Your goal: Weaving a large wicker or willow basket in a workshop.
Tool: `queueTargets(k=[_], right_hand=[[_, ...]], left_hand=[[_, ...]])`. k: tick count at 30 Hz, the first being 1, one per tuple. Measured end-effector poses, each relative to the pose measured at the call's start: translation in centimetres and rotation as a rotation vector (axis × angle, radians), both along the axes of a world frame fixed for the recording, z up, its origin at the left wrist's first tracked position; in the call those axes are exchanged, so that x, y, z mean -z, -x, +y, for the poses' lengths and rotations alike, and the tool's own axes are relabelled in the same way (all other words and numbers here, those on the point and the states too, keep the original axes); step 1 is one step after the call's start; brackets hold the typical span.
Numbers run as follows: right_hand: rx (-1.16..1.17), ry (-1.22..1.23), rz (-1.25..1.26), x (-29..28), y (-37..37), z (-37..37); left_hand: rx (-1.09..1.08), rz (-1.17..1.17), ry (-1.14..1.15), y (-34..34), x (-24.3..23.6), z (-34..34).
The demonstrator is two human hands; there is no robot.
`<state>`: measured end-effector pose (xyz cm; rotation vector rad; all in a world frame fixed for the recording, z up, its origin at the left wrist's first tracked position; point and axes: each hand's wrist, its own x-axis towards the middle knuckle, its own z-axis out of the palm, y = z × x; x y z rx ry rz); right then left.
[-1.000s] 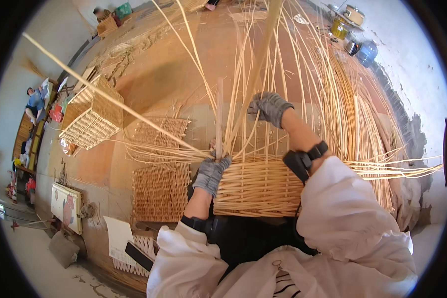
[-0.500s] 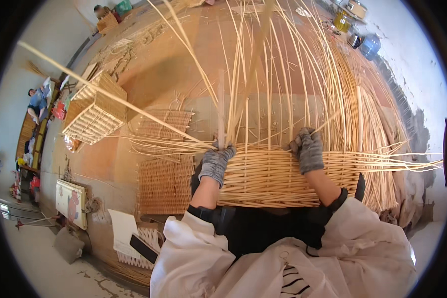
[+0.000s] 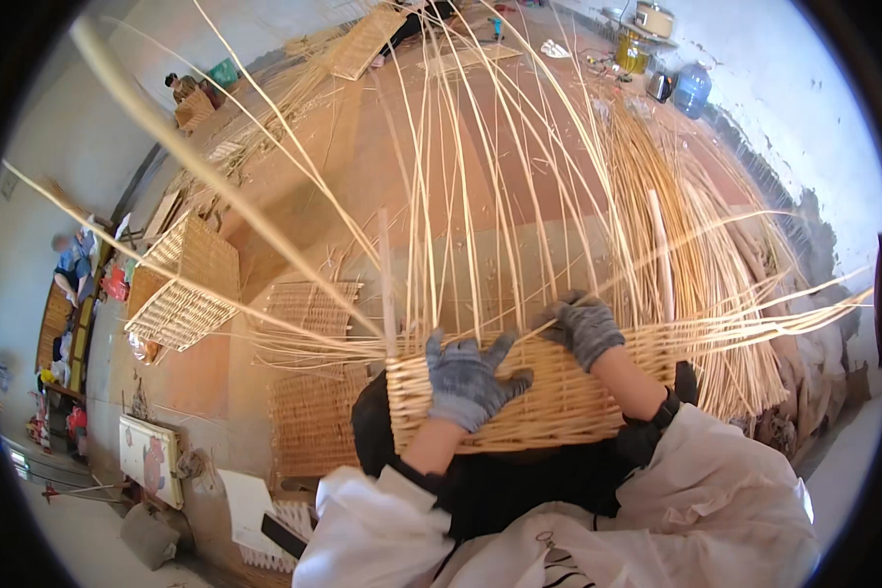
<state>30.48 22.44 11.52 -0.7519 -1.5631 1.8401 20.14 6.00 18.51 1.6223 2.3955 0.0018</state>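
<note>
A woven wicker panel (image 3: 549,419) is lying under the left hand's (image 3: 468,382) spread, ungripping fingers; the right hand's (image 3: 586,331) are bending near its far edge, their grip unclear. Probably light and springy, it's offering sturdier woven edges. It's running left-right, stakes (image 3: 466,216) pointing beyond the fingers.

Floor (image 3: 358,157) ahead of me: reddish-brown, littered | wall (image 3: 784,88) on my right: whitish, grey patch (image 3: 825,250) low down | my far left: wooden bench (image 3: 55,260), pale wall (image 3: 69,147)
</note>
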Motion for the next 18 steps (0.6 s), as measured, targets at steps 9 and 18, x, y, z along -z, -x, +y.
queueTargets(k=[9,18], right_hand=[[0.152,-0.031,-0.017,-3.4,-5.5,1.9],[-0.002,-0.606,-0.188,1.2,-8.6,16.9]], left_hand=[[-0.311,0.114,-0.119,-3.8,2.5,3.9],[-0.019,-0.16,0.095,-11.1,1.9,14.0]])
